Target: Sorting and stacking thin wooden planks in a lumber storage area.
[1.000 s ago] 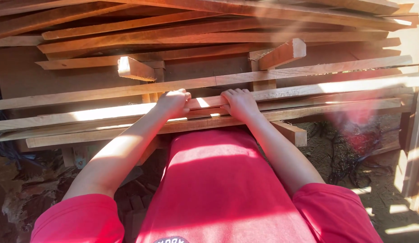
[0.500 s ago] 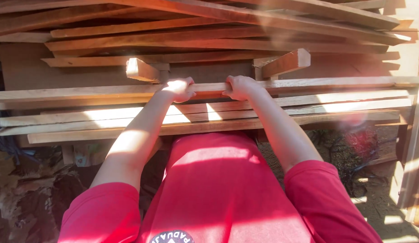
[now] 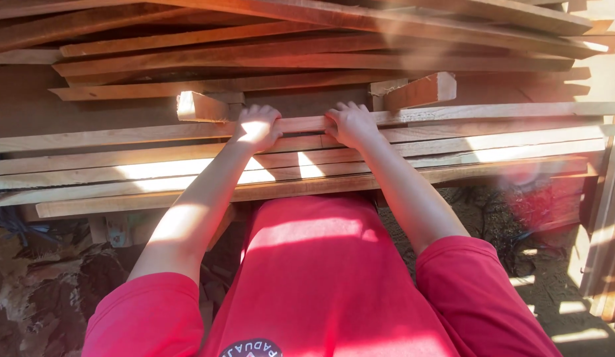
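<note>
Head view: left hand (image 3: 256, 127) and right hand (image 3: 349, 124) both closed over one long wooden slat (image 3: 453, 116), gripping it near its middle, close together. The slat lies farthest from the body in a row of similar slats (image 3: 188, 173) on the bench (image 3: 63, 210). Its long axis runs left-right, right end slightly farther away. Judgement: slat gripped, not yet visibly lifted clear; the near slats lie untouched.
</note>
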